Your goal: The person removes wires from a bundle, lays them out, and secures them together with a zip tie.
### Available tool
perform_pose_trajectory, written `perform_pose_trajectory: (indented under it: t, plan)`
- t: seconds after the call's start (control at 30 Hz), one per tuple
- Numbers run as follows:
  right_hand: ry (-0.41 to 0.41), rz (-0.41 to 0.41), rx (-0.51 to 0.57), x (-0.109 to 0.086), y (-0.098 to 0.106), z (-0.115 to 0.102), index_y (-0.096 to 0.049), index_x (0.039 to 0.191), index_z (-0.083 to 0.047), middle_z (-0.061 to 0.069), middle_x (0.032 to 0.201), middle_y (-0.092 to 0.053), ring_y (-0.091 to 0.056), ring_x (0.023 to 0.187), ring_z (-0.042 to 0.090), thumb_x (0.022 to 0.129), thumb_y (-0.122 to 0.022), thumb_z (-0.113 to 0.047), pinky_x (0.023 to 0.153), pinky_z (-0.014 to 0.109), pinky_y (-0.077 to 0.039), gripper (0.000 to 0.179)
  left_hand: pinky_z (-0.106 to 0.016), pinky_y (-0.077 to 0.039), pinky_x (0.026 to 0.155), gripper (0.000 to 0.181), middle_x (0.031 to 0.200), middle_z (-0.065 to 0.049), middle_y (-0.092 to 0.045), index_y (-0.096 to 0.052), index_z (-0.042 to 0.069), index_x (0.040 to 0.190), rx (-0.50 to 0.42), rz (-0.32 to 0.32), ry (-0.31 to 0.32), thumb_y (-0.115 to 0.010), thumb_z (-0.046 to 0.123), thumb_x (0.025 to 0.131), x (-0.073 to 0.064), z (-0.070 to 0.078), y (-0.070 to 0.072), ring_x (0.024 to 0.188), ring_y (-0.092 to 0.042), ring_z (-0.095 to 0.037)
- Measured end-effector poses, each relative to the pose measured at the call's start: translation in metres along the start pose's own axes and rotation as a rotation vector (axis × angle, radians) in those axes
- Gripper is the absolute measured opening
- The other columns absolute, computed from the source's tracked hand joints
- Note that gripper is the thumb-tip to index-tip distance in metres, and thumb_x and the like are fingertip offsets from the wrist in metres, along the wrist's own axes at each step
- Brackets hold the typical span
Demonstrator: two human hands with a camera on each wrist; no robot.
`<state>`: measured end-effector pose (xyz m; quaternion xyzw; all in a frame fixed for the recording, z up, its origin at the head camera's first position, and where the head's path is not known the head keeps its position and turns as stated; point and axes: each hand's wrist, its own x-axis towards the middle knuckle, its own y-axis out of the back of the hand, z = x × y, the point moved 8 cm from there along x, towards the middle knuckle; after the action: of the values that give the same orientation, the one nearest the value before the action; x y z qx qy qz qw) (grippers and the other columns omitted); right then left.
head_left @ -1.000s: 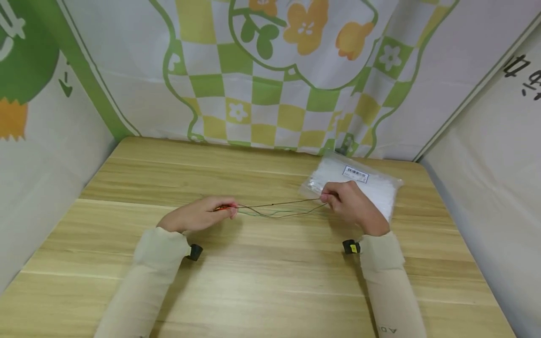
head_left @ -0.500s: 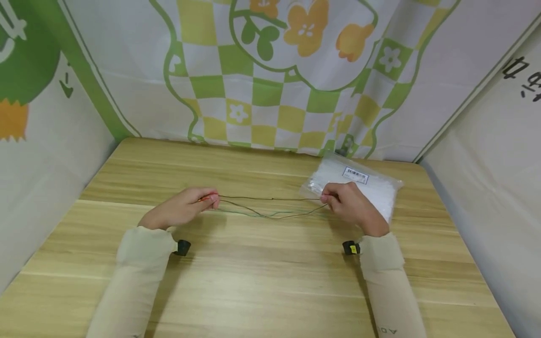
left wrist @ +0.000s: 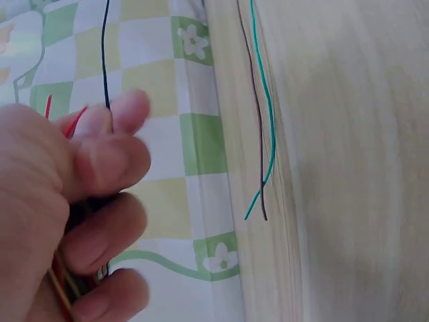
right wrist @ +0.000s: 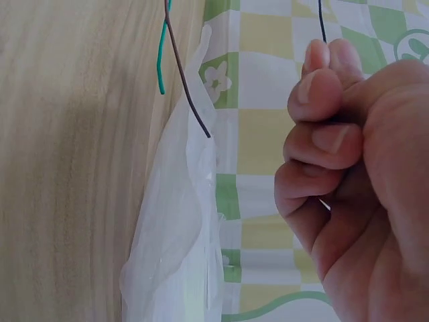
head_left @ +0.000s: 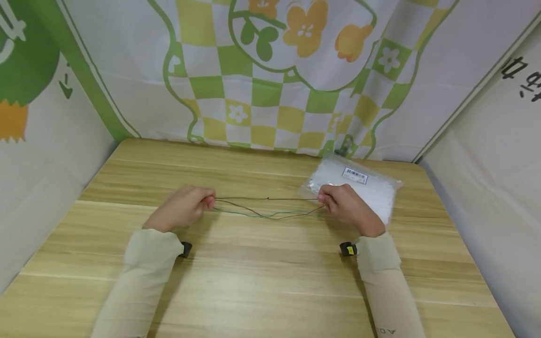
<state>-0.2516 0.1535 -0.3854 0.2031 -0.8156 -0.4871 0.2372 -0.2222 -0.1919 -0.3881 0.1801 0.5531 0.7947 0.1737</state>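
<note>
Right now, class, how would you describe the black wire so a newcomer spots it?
Over the wooden table, look between the left hand and right hand. There, the black wire runs nearly straight, pinched at both ends, whereas the brown wire and green wire curve with loose ends.

Right hand [right wrist: 365, 161] pinches black wire [right wrist: 322, 23] at fingertips; remaining fingers curled toward palm. Black wire leads off left from grip. Green wire [right wrist: 160, 64] and brown wire [right wrist: 182, 74] on near side of hand, well apart from fingers, ends loose; brown end farther right than green. Wood-grain tabletop [right wrist: 74, 168] on near side. Translucent plastic bag [right wrist: 174, 201], wrinkled, on its far part. Beyond: cloth [right wrist: 265, 208], green, yellow and white checks.
</note>
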Motion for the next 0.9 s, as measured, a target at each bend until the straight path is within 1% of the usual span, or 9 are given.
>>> perform_pose_trajectory:
  t: [0.1, 0.17, 0.2, 0.27, 0.4, 0.5, 0.6, 0.7, 0.9]
  plan:
    - [-0.004, 0.001, -0.012, 0.001, 0.000, -0.001, -0.067, 0.083, -0.009, -0.005, 0.066, -0.054, -0.045, 0.060, 0.008, 0.107, -0.060, -0.009, 0.067, 0.030, -0.045, 0.025, -0.027, -0.033, 0.052, 0.035, 0.083, 0.008, -0.076, -0.070, 0.021, 0.086, 0.085, 0.036, 0.027, -0.054, -0.010, 0.091, 0.000, -0.001, 0.002, 0.062, -0.051, -0.010]
    - [-0.008, 0.006, -0.012, 0.000, 0.001, -0.002, -0.069, 0.084, -0.009, -0.006, 0.068, -0.056, -0.046, 0.061, 0.008, 0.107, -0.059, -0.008, 0.068, 0.030, -0.045, 0.025, -0.026, -0.032, 0.050, 0.035, 0.085, 0.008, -0.078, -0.072, 0.021, 0.086, 0.119, 0.059, 0.025, -0.058, -0.010, 0.090, 0.001, -0.001, 0.003, 0.059, -0.051, -0.009]
    - [-0.015, 0.009, -0.004, 0.000, 0.002, -0.002, -0.070, 0.085, -0.009, -0.005, 0.067, -0.057, -0.047, 0.061, 0.007, 0.107, -0.059, -0.008, 0.068, 0.030, -0.045, 0.025, -0.026, -0.031, 0.050, 0.036, 0.082, 0.007, -0.077, -0.071, 0.022, 0.084, 0.127, 0.067, 0.020, -0.057, -0.012, 0.089, 0.001, -0.001, 0.004, 0.058, -0.050, -0.010]
    - [-0.023, 0.021, 0.019, -0.001, 0.004, -0.001, -0.072, 0.087, -0.010, -0.006, 0.066, -0.058, -0.047, 0.060, 0.006, 0.107, -0.059, -0.009, 0.068, 0.030, -0.046, 0.024, -0.027, -0.032, 0.052, 0.037, 0.076, 0.008, -0.073, -0.068, 0.022, 0.080, 0.117, 0.072, 0.000, -0.057, -0.013, 0.086, 0.001, -0.001, 0.005, 0.059, -0.048, -0.009]
    - [-0.027, 0.068, 0.074, -0.003, 0.009, 0.001, -0.073, 0.086, -0.012, -0.007, 0.061, -0.057, -0.048, 0.057, 0.005, 0.106, -0.064, -0.013, 0.067, 0.028, -0.047, 0.021, -0.027, -0.033, 0.059, 0.039, 0.068, 0.007, -0.062, -0.063, 0.021, 0.076, 0.021, 0.063, -0.026, -0.052, -0.016, 0.084, -0.004, -0.004, 0.009, 0.062, -0.044, -0.010]
    - [-0.016, 0.108, 0.093, -0.005, 0.013, 0.002, -0.072, 0.085, -0.012, -0.008, 0.060, -0.057, -0.048, 0.055, 0.005, 0.104, -0.066, -0.015, 0.065, 0.028, -0.047, 0.021, -0.026, -0.032, 0.061, 0.040, 0.066, 0.007, -0.057, -0.063, 0.019, 0.075, -0.037, 0.078, -0.032, -0.047, -0.017, 0.084, -0.007, -0.006, 0.016, 0.061, -0.042, -0.009]
    - [-0.023, 0.122, 0.104, -0.006, 0.013, 0.006, -0.072, 0.084, -0.011, -0.008, 0.059, -0.056, -0.047, 0.055, 0.005, 0.104, -0.067, -0.015, 0.064, 0.028, -0.046, 0.021, -0.025, -0.030, 0.058, 0.041, 0.065, 0.007, -0.057, -0.064, 0.018, 0.075, -0.034, 0.098, -0.047, -0.045, -0.018, 0.082, -0.007, -0.005, 0.019, 0.059, -0.040, -0.008]
    - [-0.048, 0.093, 0.111, -0.006, 0.008, 0.012, -0.071, 0.083, -0.012, -0.009, 0.060, -0.056, -0.047, 0.055, 0.004, 0.104, -0.067, -0.015, 0.065, 0.027, -0.046, 0.021, -0.024, -0.030, 0.058, 0.043, 0.066, 0.008, -0.057, -0.063, 0.020, 0.075, -0.024, 0.077, -0.049, -0.045, -0.017, 0.082, -0.006, -0.007, 0.016, 0.059, -0.041, -0.008]
    - [-0.096, -0.027, 0.154, -0.005, -0.002, 0.014, -0.072, 0.088, -0.010, -0.005, 0.065, -0.058, -0.049, 0.059, 0.008, 0.106, -0.064, -0.013, 0.070, 0.029, -0.047, 0.020, -0.027, -0.038, 0.065, 0.036, 0.078, 0.006, -0.066, -0.068, 0.020, 0.083, -0.091, -0.044, 0.012, -0.049, -0.007, 0.099, -0.009, -0.018, 0.005, 0.070, -0.050, -0.009]
